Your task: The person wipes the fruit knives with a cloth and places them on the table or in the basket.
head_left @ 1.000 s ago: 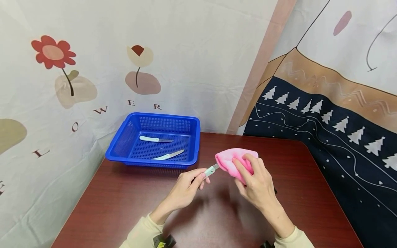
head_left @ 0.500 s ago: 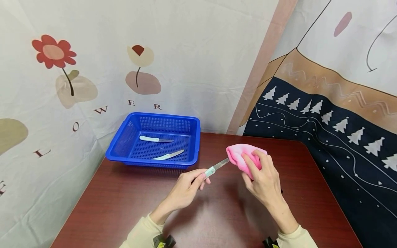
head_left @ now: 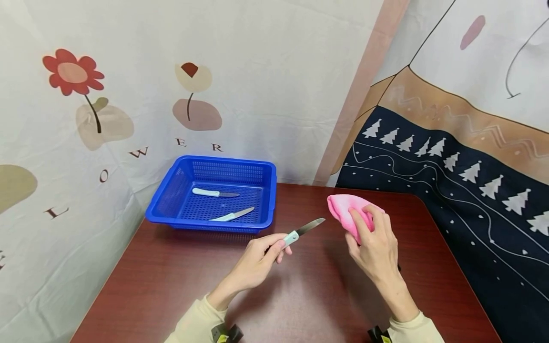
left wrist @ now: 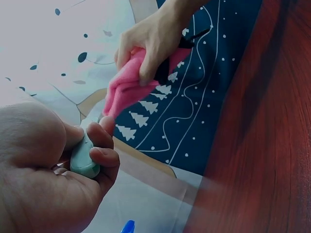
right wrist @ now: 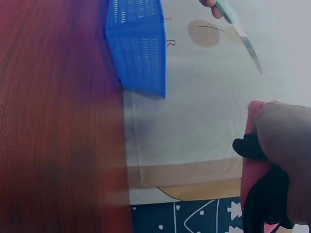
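Note:
My left hand (head_left: 257,259) grips a small knife by its pale green handle (left wrist: 85,158). The knife's bare blade (head_left: 310,226) points up and to the right, above the table. A folded pink cloth (head_left: 345,209) is pinched between the fingers and thumb of my right hand (head_left: 375,245). In the head view the cloth is just right of the blade tip, with a gap between them. A black piece (right wrist: 267,194) shows against the cloth under my right hand; its kind is unclear.
At the back left of the brown table (head_left: 180,286) stands a blue perforated basket (head_left: 210,226). Two more knives lie inside, a white-handled one (head_left: 207,192) towards the back and a pale-handled one (head_left: 231,216) near the front. A printed cloth backdrop (head_left: 274,85) hangs behind.
My right hand has drawn the pink cloth to the right and upward along the blade and off its tip, baring the whole blade. The left hand has stayed nearly still with the knife.

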A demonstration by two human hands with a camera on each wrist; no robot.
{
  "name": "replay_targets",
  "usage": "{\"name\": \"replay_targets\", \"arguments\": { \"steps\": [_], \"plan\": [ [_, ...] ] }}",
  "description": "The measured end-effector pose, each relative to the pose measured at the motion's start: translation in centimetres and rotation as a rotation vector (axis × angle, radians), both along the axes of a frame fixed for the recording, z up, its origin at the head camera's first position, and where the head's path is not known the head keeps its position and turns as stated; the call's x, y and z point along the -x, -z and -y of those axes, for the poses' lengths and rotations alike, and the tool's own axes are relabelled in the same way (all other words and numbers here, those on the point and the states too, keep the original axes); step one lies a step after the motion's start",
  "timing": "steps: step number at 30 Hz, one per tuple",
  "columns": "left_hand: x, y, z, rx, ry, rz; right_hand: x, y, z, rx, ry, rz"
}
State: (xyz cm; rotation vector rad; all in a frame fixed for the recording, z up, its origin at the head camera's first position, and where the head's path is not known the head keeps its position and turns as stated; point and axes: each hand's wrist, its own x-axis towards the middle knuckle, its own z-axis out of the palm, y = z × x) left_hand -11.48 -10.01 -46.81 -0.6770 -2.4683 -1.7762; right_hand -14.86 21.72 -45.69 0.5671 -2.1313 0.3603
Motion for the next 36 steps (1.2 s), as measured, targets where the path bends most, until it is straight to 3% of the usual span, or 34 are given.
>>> {"name": "replay_targets", "arguments": {
  "steps": [8, 16, 19, 26, 36],
  "plan": [
    [0.2, -0.1, -0.2, -0.003, -0.042, 0.006, -0.6, -0.6, 1.0, 0.047, -0.061, -0.114],
    [0.2, -0.4, -0.2, -0.005, -0.052, 0.027, -1.4, -1.0, 3.4, -0.037, -0.256, -0.229],
    [0.1, -0.4, -0.2, -0.013, -0.04, 0.035, -1.6, -1.0, 4.0, -0.091, -0.316, -0.228],
    [0.1, -0.2, 0.0, -0.015, 0.003, -0.019, -2.0, -0.4, 5.0, -0.177, -0.411, -0.149],
    [0.0, -0.3, 0.0, -0.016, 0.02, -0.039, -2.1, -0.1, 5.4, -0.217, -0.409, -0.099]
  ]
}}
